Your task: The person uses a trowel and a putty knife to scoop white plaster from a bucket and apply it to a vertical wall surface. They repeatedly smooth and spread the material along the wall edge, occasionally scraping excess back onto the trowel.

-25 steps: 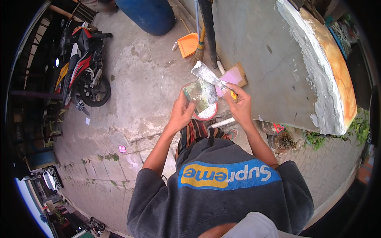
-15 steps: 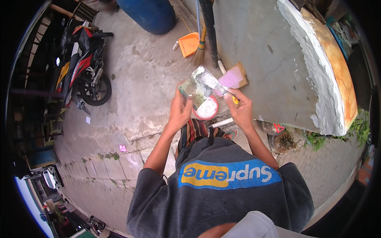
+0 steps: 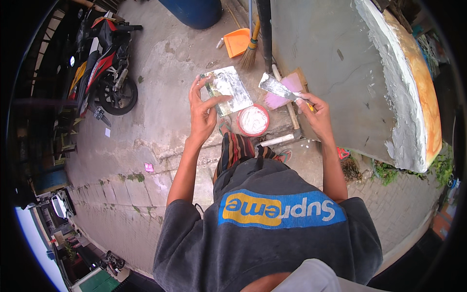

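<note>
Pinched along its edge by my left hand (image 3: 201, 117) is a flat, square board (image 3: 226, 90), its upper face smeared with white paste. My right hand (image 3: 317, 118) grips a putty knife (image 3: 276, 86) by its yellow handle. White paste coats the metal blade, which points left toward the board with a gap between them. Below the two tools stands a round red tub (image 3: 253, 134) of white paste, near my feet. To the right is a grey wall (image 3: 326, 87) whose edge carries a rough white band of paste (image 3: 401, 107).
A pink sheet and cardboard (image 3: 295, 82) lean by the wall's foot, near white pipe pieces (image 3: 277, 140). Beyond are a broom (image 3: 249, 54), an orange dustpan (image 3: 237, 43) and a blue barrel (image 3: 197, 12). A motorcycle (image 3: 109, 73) is parked at left.
My hands have moved apart. The knife blade, earlier over the board, is now off it to the right. The board has shifted slightly left and turned its white-smeared face more into view.
</note>
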`<state>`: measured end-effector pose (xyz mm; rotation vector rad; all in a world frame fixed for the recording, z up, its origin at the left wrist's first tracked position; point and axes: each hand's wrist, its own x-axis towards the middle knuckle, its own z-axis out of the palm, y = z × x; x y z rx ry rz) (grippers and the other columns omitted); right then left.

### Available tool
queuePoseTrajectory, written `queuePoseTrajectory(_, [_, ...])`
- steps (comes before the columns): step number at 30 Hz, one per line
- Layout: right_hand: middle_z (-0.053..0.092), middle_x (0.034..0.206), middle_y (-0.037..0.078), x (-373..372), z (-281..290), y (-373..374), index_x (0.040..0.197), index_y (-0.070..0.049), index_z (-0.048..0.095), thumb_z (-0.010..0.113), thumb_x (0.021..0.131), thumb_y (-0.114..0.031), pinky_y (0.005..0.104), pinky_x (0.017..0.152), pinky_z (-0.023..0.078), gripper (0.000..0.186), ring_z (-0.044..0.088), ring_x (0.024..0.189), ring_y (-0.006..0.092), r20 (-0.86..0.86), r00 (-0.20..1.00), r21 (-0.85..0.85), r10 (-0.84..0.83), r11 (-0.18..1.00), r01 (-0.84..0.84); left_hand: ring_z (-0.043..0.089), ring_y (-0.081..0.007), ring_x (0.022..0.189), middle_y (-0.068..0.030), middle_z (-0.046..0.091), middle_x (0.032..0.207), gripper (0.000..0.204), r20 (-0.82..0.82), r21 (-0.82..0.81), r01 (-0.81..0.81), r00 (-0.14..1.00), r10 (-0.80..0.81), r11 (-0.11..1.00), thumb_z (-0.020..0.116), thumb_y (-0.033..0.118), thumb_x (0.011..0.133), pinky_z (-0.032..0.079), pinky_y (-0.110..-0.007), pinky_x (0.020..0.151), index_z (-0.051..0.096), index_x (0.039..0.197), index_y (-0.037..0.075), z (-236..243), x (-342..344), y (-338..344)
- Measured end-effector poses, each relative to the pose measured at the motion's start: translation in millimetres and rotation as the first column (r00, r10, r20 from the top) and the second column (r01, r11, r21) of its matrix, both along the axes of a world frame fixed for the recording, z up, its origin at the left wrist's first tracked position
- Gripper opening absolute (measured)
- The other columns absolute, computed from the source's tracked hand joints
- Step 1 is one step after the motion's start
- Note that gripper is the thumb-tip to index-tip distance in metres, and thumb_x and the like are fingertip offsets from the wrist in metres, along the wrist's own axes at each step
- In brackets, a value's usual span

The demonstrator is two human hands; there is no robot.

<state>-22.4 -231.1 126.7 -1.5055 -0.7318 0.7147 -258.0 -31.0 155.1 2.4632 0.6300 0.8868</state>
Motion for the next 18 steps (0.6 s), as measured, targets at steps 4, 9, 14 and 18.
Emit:
queuePoseTrajectory(4, [0.065, 0.094, 0.004, 0, -4, -11, 0.106, 0.004, 0.062, 0.065, 0.087, -0.012, 0.0262, 0.083, 0.044, 0.025, 0.056, 0.089, 0.0089, 0.028, 0.988, -0.082, 0.150, 0.986, -0.148, 0.024, -0.0349, 0.139, -0.0122, 0.028, 0.144, 0.059, 0.139, -0.247, 0.080, 0.989, -0.046, 0.966, 0.035, -0.019, 0.064, 0.024, -0.045, 0.112, 0.074, 0.098, 0.009, -10, -1, -3])
queuePoseTrajectory(9, [0.062, 0.091, 0.001, -11, -17, -12, 0.109, 0.001, 0.058, 0.060, 0.091, -0.014, 0.0241, 0.078, 0.043, 0.024, 0.052, 0.085, 0.0061, -0.008, 0.982, -0.061, 0.189, 0.980, -0.189, 0.039, -0.0268, 0.129, -0.0202, 0.047, 0.130, 0.047, 0.062, -0.488, 0.028, 0.998, 0.003, 0.872, 0.037, -0.010, 0.074, 0.035, -0.036, 0.102, 0.071, 0.103, 0.005, -30, 4, 0])
queuePoseTrajectory(14, [0.049, 0.073, -0.007, -31, -19, -2, 0.116, -0.006, 0.054, 0.053, 0.096, -0.018, 0.0183, 0.052, 0.031, 0.024, 0.039, 0.059, 0.0007, -0.276, 0.930, 0.013, 0.244, 0.968, -0.250, 0.048, -0.0247, 0.117, -0.0139, 0.055, 0.121, 0.044, 0.201, -0.921, 0.129, 0.965, 0.166, 0.367, 0.042, -0.006, 0.082, 0.037, -0.032, 0.098, 0.055, 0.124, -0.002, -97, -26, 10])
queuePoseTrajectory(18, [0.052, 0.073, -0.005, -34, -17, -2, 0.117, -0.004, 0.055, 0.051, 0.096, -0.017, 0.0195, 0.054, 0.035, 0.026, 0.043, 0.062, 0.0021, -0.422, 0.881, 0.018, 0.214, 0.974, -0.227, 0.054, -0.0214, 0.105, -0.0156, 0.043, 0.137, 0.059, 0.052, -0.557, -0.142, 0.977, 0.204, 0.819, 0.048, -0.008, 0.083, 0.041, -0.029, 0.091, 0.036, 0.140, 0.002, -94, 4, 13])
